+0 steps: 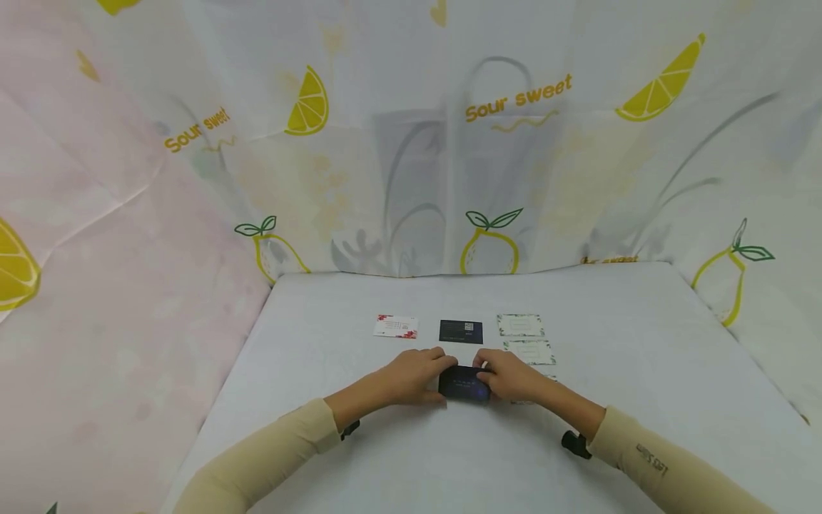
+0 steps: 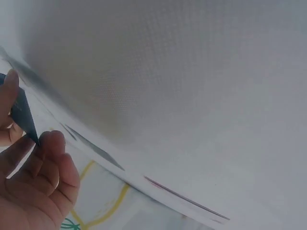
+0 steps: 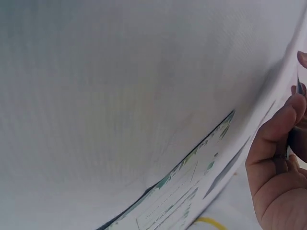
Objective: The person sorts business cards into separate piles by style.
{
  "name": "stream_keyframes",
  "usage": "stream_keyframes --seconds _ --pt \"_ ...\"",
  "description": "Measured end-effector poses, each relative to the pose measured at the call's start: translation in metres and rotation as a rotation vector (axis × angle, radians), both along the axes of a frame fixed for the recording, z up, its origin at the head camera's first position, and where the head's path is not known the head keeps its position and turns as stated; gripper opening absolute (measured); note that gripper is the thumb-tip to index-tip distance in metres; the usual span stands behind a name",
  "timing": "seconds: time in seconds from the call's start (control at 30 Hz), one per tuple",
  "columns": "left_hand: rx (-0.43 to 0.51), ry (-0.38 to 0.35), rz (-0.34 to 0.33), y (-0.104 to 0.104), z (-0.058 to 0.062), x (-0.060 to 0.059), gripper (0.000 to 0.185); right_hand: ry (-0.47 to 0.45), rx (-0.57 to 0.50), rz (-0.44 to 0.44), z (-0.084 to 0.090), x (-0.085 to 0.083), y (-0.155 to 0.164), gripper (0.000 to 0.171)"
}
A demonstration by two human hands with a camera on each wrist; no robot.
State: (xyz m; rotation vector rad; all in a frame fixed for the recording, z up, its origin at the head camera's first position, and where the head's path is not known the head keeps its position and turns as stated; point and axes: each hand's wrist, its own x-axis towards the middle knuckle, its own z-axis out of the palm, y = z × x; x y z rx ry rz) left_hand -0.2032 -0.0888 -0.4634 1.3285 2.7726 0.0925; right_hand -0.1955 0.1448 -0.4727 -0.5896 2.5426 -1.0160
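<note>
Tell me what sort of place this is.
Probably a small screened-off tabletop workspace, perhaps set up for filming: lemon-print sheeting encloses the back and sides of a white-topped table, with printed cards laid out on it.

A hand could pass over the broad flat white tabletop (image 1: 308,335) left of the white card with red floral corners (image 1: 395,326), or right of the column of white cards with green leaf borders (image 1: 529,352). Between the left hand (image 1: 414,375) and the right hand (image 1: 510,375), the dark blue rectangular card (image 1: 464,385) fills the gap. The right hand and bare right forearm (image 1: 571,408) obstruct the column's near end; upright white lemon-printed fabric (image 1: 411,164) bars the far edge
</note>
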Motion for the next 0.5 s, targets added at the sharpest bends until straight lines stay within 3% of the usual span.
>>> stream_keyframes --seconds 0.2,0.37,0.5 --pt "0.017 0.021 0.015 0.002 0.003 -0.005 0.061 -0.023 -0.054 -0.014 0.002 -0.008 0.005 0.008" --pt "0.020 -0.004 0.047 0.001 0.005 -0.015 0.059 0.199 -0.005 0.005 0.001 -0.013 0.005 0.012" --pt "0.015 -0.040 0.102 0.001 0.004 -0.030 0.059 0.339 0.118 -0.011 0.001 -0.015 0.002 0.034"
